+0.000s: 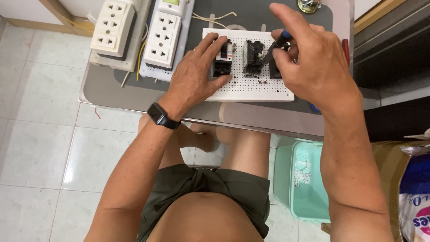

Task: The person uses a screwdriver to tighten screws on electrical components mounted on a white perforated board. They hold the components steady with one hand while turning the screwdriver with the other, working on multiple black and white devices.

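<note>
Left hand: resting on the white perforated board, fingers narrow, closed around the left black breaker; thumb at its near edge, black wrist band on the arm.
Right hand: raised over the right end of the board, fingers pinched shut on a blue-handled screwdriver; shaft slanting down and left toward the middle breaker.
Third breaker: mostly hidden under the right hand.
Board: flat on the table, at its far-right part; small loose screws lying on it near the middle breaker.
Table: grey top, pale metal rim, person seated at its near edge.
Far left of table: two white socket strips, outer strip and inner strip, side by side, thin yellow wires between them.
Floor: glossy white tiles.
Near right, below table: mint-green plastic bin holding pale scraps; brown cardboard box just beside it.
Far right: dark furniture edge, unclear.
</note>
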